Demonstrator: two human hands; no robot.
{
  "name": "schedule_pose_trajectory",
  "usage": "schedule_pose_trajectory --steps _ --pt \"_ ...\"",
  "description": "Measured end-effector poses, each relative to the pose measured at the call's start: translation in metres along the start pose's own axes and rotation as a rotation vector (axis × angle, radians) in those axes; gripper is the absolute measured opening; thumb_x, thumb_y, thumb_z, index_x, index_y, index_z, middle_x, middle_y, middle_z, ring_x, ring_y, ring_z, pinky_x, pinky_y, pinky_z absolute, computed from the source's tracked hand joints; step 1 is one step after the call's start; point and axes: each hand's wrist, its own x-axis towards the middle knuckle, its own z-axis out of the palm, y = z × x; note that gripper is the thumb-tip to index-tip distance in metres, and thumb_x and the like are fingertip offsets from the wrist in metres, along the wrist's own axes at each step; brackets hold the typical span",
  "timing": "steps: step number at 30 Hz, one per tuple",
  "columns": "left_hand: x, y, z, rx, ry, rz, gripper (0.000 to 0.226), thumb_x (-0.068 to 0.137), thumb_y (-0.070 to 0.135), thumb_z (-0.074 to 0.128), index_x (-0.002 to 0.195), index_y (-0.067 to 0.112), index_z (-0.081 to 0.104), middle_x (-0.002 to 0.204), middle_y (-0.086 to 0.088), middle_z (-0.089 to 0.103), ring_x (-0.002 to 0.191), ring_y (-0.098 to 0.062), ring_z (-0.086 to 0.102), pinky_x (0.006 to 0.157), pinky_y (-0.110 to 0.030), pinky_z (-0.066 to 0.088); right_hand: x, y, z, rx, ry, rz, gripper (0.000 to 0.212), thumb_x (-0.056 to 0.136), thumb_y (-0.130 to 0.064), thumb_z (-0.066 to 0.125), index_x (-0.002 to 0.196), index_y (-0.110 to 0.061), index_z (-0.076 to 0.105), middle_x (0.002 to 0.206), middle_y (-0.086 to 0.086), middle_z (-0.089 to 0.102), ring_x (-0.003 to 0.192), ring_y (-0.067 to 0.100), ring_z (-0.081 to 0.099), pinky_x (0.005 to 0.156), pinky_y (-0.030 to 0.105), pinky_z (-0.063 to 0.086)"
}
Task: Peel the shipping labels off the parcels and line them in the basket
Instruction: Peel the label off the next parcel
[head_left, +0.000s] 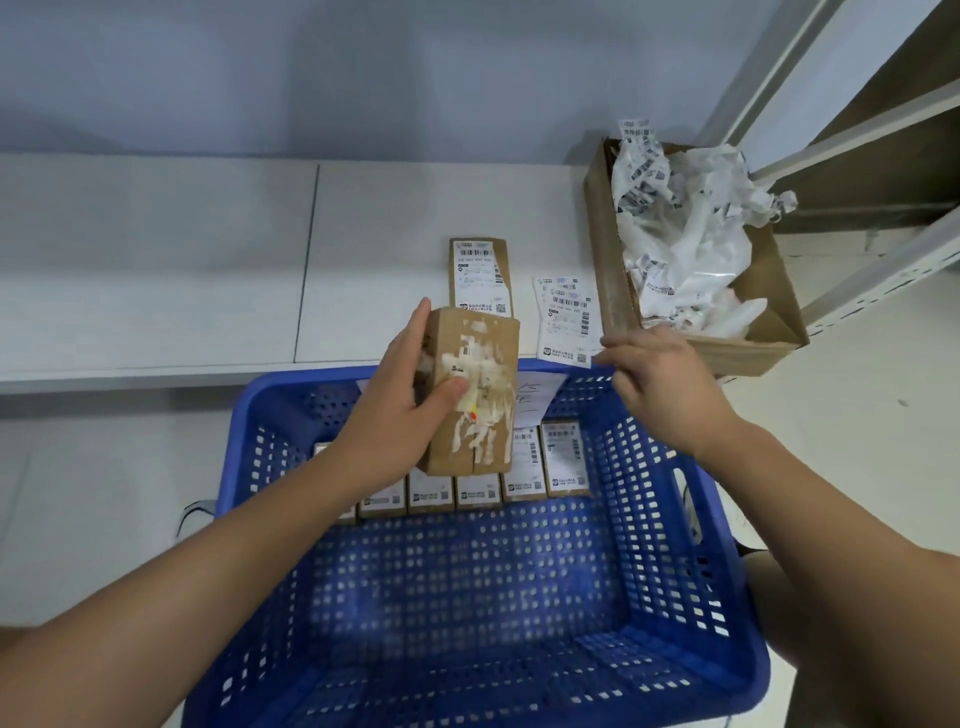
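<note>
The left hand (410, 395) grips a small brown cardboard parcel (475, 395) with its label mostly torn off, above the blue plastic basket (649, 467), where a row of still-labelled parcels (524, 462) lies under the fingers; the right hand (660, 384), loosely curled, holds nothing I can see; one labelled brown parcel (480, 275) waits beyond the fingertips.

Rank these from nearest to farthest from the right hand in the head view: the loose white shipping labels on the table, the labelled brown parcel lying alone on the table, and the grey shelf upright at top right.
1. Loose white shipping labels: on the table, just left of the right hand.
2. Labelled brown parcel: farther left, alone on the table.
3. Grey shelf upright: far top right.
</note>
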Motion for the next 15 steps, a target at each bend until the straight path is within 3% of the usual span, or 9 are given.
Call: schedule_pose_trajectory --steps 3,5,9,12,15 --pt "0.007 -0.014 -0.001 -0.102 0.116 -0.089 0.069 0.105 0.027 0.058 0.159 0.039 0.017 0.149 0.007 0.051 0.117 -0.010 0.065 0.085 -0.031 0.063 -0.002 -0.018 0.017 0.092 -0.095 -0.018 0.030 0.092 -0.005 0.061 0.119 -0.010 0.074 0.130 0.009 0.067 0.119 0.030 0.059 0.104 0.043 0.048" --pt "0.014 -0.025 -0.003 -0.169 0.172 -0.109 0.062 0.106 0.027 0.056 0.157 0.039 0.023 0.145 0.004 0.054 0.112 -0.014 0.069 0.081 -0.034 0.065 0.003 -0.023 0.029 0.161 -0.135 0.003 0.031 0.094 -0.005 0.059 0.122 -0.009 0.072 0.133 0.009 0.065 0.122 0.031 0.059 0.103 0.045 0.050" --pt "0.057 -0.042 -0.013 -0.036 0.332 -0.105 0.049 0.109 0.035 0.048 0.156 0.034 0.033 0.152 0.003 0.033 0.112 -0.012 0.064 0.083 -0.034 0.063 0.012 -0.022 0.051 0.227 -0.201 0.080 0.034 0.096 -0.007 0.055 0.128 -0.010 0.069 0.138 0.007 0.062 0.126 0.027 0.057 0.104 0.040 0.048" --pt "0.098 -0.051 -0.024 -0.076 0.433 -0.109 0.037 0.108 0.032 0.045 0.146 0.032 0.046 0.139 0.002 0.048 0.109 -0.011 0.065 0.091 -0.041 0.062 0.015 -0.017 0.063 0.248 -0.228 0.093 0.035 0.097 -0.007 0.056 0.130 -0.010 0.067 0.140 0.006 0.061 0.129 0.026 0.056 0.106 0.038 0.046" --pt "0.131 -0.063 -0.032 -0.109 0.511 -0.143 0.020 0.109 0.022 0.041 0.124 0.033 0.050 0.108 0.015 0.059 0.093 -0.003 0.063 0.094 -0.044 0.059 0.019 -0.010 0.070 0.248 -0.215 0.096 0.034 0.096 -0.004 0.058 0.129 -0.009 0.068 0.138 0.006 0.062 0.126 0.027 0.057 0.105 0.040 0.048"
